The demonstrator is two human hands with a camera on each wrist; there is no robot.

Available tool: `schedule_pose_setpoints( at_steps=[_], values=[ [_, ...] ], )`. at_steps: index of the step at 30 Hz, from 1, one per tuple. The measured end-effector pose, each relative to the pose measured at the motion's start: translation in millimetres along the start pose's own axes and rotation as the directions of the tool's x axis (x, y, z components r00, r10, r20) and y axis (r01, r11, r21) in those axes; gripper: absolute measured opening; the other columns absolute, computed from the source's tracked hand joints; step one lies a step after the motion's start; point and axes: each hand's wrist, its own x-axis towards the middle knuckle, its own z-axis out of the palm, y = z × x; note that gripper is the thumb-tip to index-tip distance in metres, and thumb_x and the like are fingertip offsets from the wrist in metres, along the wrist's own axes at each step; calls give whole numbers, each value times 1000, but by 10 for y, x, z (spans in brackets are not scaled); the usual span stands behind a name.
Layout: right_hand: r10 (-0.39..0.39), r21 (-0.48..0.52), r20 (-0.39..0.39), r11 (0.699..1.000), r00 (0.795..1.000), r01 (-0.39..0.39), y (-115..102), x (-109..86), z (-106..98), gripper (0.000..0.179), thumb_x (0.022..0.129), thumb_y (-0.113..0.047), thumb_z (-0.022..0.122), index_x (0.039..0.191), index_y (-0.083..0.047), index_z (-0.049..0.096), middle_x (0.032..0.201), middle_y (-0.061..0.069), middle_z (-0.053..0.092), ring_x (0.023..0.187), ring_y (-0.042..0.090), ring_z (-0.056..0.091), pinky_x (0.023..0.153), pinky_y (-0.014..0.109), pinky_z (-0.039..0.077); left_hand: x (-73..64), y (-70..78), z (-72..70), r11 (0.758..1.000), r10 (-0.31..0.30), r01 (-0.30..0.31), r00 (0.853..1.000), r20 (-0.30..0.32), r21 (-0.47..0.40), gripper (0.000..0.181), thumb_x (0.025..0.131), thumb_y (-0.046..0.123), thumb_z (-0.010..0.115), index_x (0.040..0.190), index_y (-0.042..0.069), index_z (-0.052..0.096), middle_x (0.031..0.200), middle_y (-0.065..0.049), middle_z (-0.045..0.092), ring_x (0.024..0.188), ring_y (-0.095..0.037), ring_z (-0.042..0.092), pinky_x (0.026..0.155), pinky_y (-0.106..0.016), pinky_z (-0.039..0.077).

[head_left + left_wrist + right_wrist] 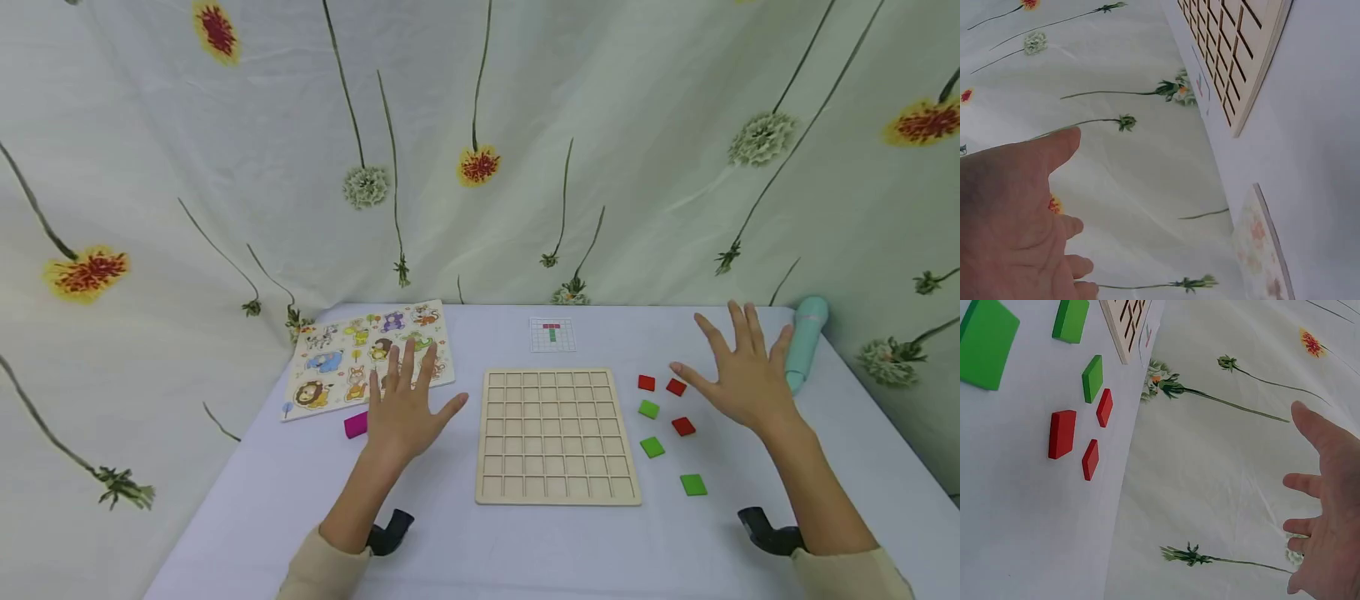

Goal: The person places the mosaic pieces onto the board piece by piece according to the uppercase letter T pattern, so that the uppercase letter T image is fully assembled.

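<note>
Both hands hover with spread, straight fingers and hold nothing. In the head view my left hand [405,412] is above the table's left part, nearest the animal picture board [337,354] and a magenta block [356,425], which it partly hides. My right hand [750,387] is over the right side, beside loose square tiles. Those are red tiles [683,427] and green tiles [652,447], three of each, lying flat. Between the hands lies a wooden grid board [557,437] with bare cells. Behind it is a small card [552,335] printed with a red and green T shape on a grid.
A teal cylinder [808,337] lies at the table's back right, partly behind the right hand. A flower-printed cloth [450,233] hangs behind the white table [555,550]. Black curved pieces [771,533] sit at both wrists, near the beige sleeves.
</note>
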Motion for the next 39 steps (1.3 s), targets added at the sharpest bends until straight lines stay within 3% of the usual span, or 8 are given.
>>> schedule_pose_setpoints(
  at_steps=[5,7,10,18,24,28,33,39],
  values=[
    [-10,182,-252,982,968,58,-22,-70,74,50,80,-19,69,123,1,53,123,27,46,112,43,42,98,62,25,-64,46,150,983,87,-109,985,-151,-148,81,88,50,52,149,12,14,154,-15,2,139,-33,2,105,-61,11],
    [17,234,-319,970,947,61,-10,-111,135,40,80,-11,69,116,1,57,108,23,55,97,38,51,84,53,40,-104,77,228,966,109,-149,975,-194,-209,80,89,45,54,149,10,15,154,-14,3,139,-32,6,105,-60,13],
    [73,268,-357,963,931,28,34,-177,254,35,81,-10,67,114,0,60,82,15,59,71,28,52,59,39,43,-161,118,346,934,108,-177,968,-227,-310,77,90,40,56,148,9,16,154,-12,5,138,-31,12,105,-58,17],
    [208,333,-186,933,960,-138,248,-329,584,41,87,-18,64,123,-3,54,52,-1,36,42,14,30,38,25,26,-239,113,697,825,106,-139,990,-91,-548,76,90,39,57,148,10,16,152,-12,15,138,-28,17,106,-50,25],
    [263,363,68,892,962,-270,384,-402,788,46,90,-33,60,125,-4,53,50,0,34,42,14,29,39,25,26,-262,5,926,769,197,-110,978,69,-630,89,83,40,66,149,11,13,152,-8,16,139,-21,13,109,-45,18],
    [256,364,153,883,955,-295,447,-416,911,52,88,-39,61,126,-6,53,49,0,35,42,14,28,39,25,26,-274,-52,1034,791,265,-133,954,138,-598,102,77,52,68,149,10,10,153,-9,13,139,-21,10,110,-44,16],
    [219,362,134,897,966,-254,439,-364,1022,50,85,-37,65,123,-6,56,49,0,35,42,14,29,39,25,26,-278,-66,1092,835,329,-211,931,154,-508,117,67,66,67,148,5,9,153,-12,13,140,-24,8,111,-41,12],
    [183,349,137,911,973,-221,369,-235,1113,52,82,-37,68,121,-4,59,48,-1,35,43,14,32,40,24,26,-294,-55,1094,858,375,-275,913,162,-435,126,60,73,67,147,1,10,153,-14,12,140,-24,7,111,-39,9]
  ],
)
